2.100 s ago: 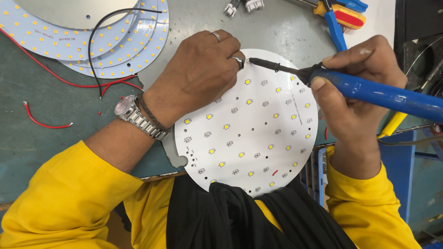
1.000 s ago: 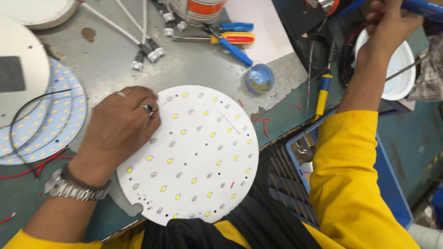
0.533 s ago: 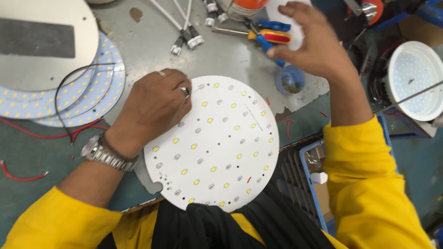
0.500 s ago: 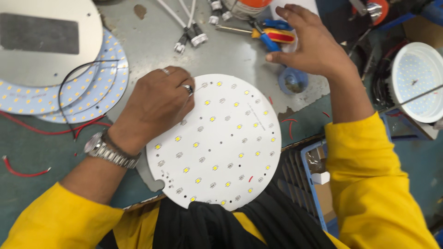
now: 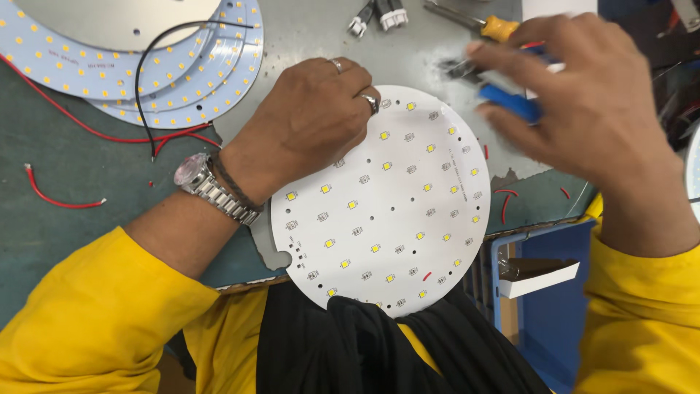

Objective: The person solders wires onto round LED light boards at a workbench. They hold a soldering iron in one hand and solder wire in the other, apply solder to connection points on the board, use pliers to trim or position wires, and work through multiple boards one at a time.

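A grey-green bench (image 5: 65,219) with a worn, scuffed top is seen from above. Nearest the viewer, at 6 o'clock, a dark cloth (image 5: 379,343) is overlapped by the lower edge of a round white LED board (image 5: 386,211), which is laid flat at the bench's front edge and is dotted with small yellow chips. The left hand (image 5: 306,124), with rings on two fingers and a metal wristwatch (image 5: 211,186) on the wrist, is pressed palm-down on the board's rim at about 10 o'clock; its grip is a flat hold with the fingers curled over the edge, nothing being enclosed. At 4 o'clock a blue bin (image 5: 539,306) is set against the bench. At 2 o'clock the right hand (image 5: 590,109) is held above the bench, blurred, with its grip closed around a blue-handled tool (image 5: 510,102); the tool's tip cannot be made out. A loose red wire (image 5: 58,197) is laid at 9 o'clock. Farther off, at 11 o'clock, stacked LED rings (image 5: 182,80) are crossed by a black wire (image 5: 157,51). At 12 o'clock, a yellow-handled screwdriver (image 5: 481,25) is laid beside small white connectors (image 5: 379,14).
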